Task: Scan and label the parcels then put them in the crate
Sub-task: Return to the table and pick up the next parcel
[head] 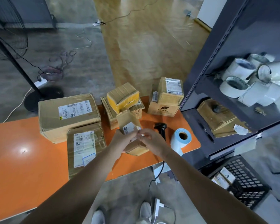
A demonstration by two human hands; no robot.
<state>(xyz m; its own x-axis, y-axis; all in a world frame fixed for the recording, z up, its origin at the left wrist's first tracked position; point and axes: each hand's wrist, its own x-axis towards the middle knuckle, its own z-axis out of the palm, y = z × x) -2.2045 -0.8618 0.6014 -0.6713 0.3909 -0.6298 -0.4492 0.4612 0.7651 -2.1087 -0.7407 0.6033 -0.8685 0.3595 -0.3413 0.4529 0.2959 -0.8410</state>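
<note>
My left hand (123, 139) grips a small brown parcel (129, 120) tilted above the orange table (23, 159); a white label sits on its face. My right hand (149, 138) pinches a small white sticker (140, 129) at the parcel's edge, fingertips meeting those of the left. A black handheld scanner (161, 128) lies on the table just right of my hands. Beside it stands a blue-white label roll (180, 139). The black crate (242, 183) sits on the floor at the lower right with some parcels inside.
Several cardboard parcels stand on the table: a big box (66, 115) at left, a flat one (85, 147) in front of it, a yellow-taped stack (123, 101), and a tall stack (167, 97) at the far right. A dark metal shelf (233, 78) with tape rolls (252, 78) flanks the right.
</note>
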